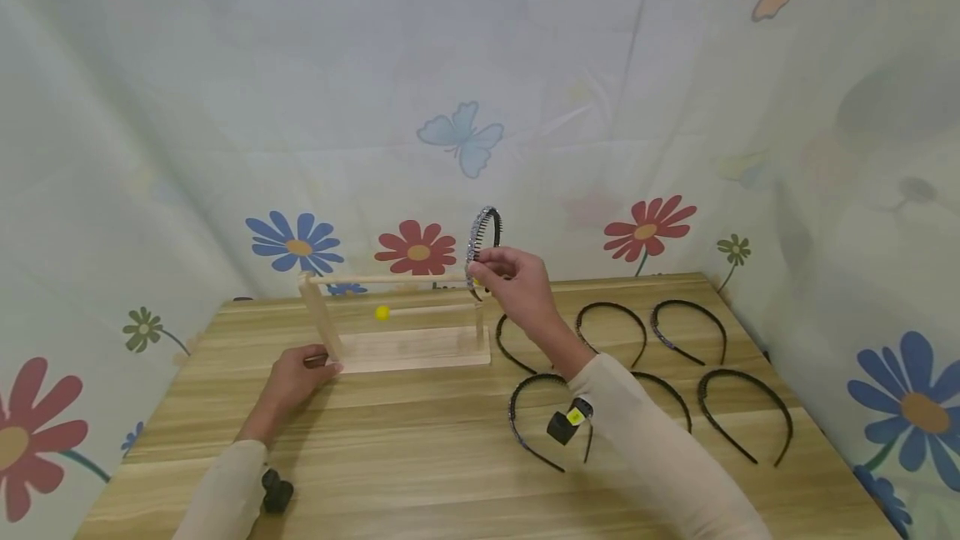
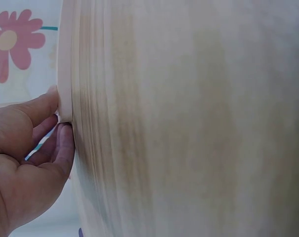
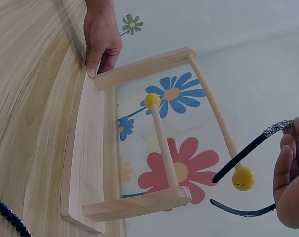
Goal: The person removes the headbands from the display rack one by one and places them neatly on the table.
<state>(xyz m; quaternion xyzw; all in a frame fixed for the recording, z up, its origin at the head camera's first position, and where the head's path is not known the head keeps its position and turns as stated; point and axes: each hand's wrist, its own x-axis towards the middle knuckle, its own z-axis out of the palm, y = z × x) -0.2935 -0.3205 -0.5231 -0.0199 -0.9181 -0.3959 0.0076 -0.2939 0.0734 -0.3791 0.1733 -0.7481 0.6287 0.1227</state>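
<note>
My right hand (image 1: pixel 521 290) pinches a headband (image 1: pixel 476 236) with a glittery band and inner teeth, upright at the right end of a wooden rack (image 1: pixel 412 350). In the right wrist view, the headband's two black tips (image 3: pixel 250 148) stand on either side of the yellow ball (image 3: pixel 243 178) that ends the rack's upper rod (image 3: pixel 213 111). A second yellow ball (image 3: pixel 152 100) caps the lower rod. My left hand (image 1: pixel 295 375) grips the left corner of the rack's base, thumb and fingers about its edge (image 2: pixel 65 106). Both rods bear no headband.
Several dark headbands (image 1: pixel 750 373) lie in two rows on the wooden table (image 1: pixel 390 457), right of the rack; my right forearm covers parts of some. A flowered cloth (image 1: pixel 337 107) hangs behind and beside the table.
</note>
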